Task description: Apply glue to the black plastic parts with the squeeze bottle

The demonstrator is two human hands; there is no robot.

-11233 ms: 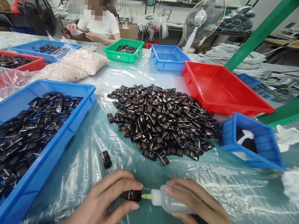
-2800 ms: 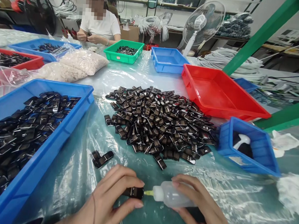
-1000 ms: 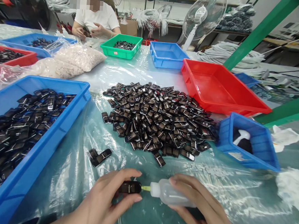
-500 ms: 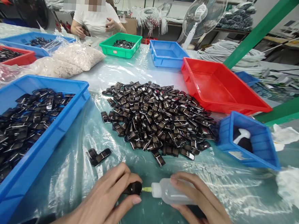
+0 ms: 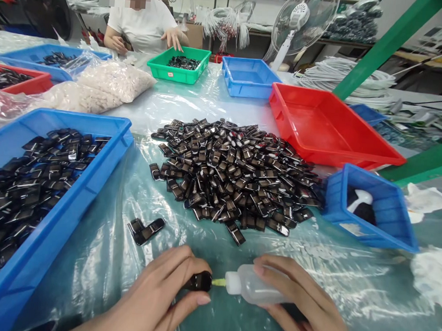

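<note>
My left hand (image 5: pixel 154 302) pinches a small black cartridge (image 5: pixel 199 281) low over the plastic-covered table. My right hand (image 5: pixel 302 307) is wrapped round a clear squeeze bottle (image 5: pixel 250 288) lying sideways, its yellow nozzle (image 5: pixel 218 282) touching the cartridge's end. Two loose black cartridges (image 5: pixel 145 230) lie just beyond my left hand. A large heap of black cartridges (image 5: pixel 231 171) fills the middle of the table.
A blue tray (image 5: pixel 91 186) of black cartridges is at my left. A small blue bin (image 5: pixel 368 231) sits at the right, a red tray (image 5: pixel 322 127) behind it. Bags of white parts (image 5: pixel 109 84), a green tray (image 5: pixel 180 64) and a seated person (image 5: pixel 143 24) are far off.
My hands have held the cartridge against the bottle's nozzle with little shift. The person across the table has reached a hand to the green tray.
</note>
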